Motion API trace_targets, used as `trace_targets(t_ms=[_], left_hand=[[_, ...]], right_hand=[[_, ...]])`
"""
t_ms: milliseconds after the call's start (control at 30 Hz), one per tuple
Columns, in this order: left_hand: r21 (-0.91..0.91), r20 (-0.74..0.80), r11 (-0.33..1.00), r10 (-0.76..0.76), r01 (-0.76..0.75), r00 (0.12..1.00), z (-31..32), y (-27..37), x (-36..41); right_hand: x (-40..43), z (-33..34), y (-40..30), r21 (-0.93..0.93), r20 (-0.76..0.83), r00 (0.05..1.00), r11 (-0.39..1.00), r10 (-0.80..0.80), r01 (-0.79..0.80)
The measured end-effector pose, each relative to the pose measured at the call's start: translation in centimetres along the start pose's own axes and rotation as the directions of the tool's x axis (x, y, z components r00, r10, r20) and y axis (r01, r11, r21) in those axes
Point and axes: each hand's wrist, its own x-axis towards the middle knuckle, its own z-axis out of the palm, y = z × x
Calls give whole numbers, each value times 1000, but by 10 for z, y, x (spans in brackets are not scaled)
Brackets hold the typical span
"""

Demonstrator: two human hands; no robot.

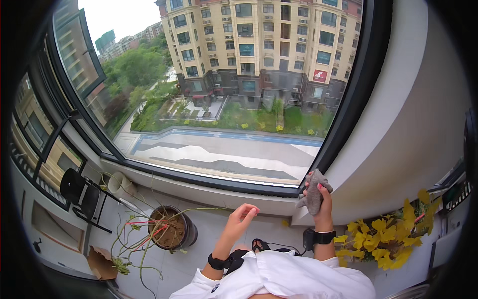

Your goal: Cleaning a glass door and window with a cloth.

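My right hand (322, 202) grips a crumpled grey cloth (315, 192) at the lower right corner of the large window. The cloth lies by the dark window frame (298, 191), though whether it presses on the frame cannot be told. My left hand (242, 218) is raised over the floor in front of the low wall, its fingers loosely curled, with nothing seen in it. Behind the hands stands the window pane (231, 149), with buildings, trees and a paved ground outside.
To the left, a potted plant (190, 233) spreads long stems. Beyond it are a white bucket (121, 185), a black chair (89, 202) and a brown paper bag (101, 263). Yellow-leaved foliage (381, 239) stands at the right, near the curved white wall (388, 149).
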Motion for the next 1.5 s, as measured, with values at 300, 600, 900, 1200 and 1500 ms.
trace_targets(t_ms=[300,600,900,1200,1500], left_hand=[[31,427,993,-117,115,897,28,3,78],[76,562,989,-145,124,814,31,8,124],[54,539,991,-134,125,832,7,-3,159],[54,535,991,-132,123,834,-4,-4,179],[54,537,993,-118,105,836,-16,3,190]], right_hand=[[-2,-31,-10,40,-137,984,991,-118,124],[21,-20,-8,-77,-272,915,954,-299,289],[51,-14,12,-108,-248,918,950,-310,292],[78,-3,20,-86,-257,923,958,-287,274],[130,40,-15,-251,-171,853,859,-493,446]])
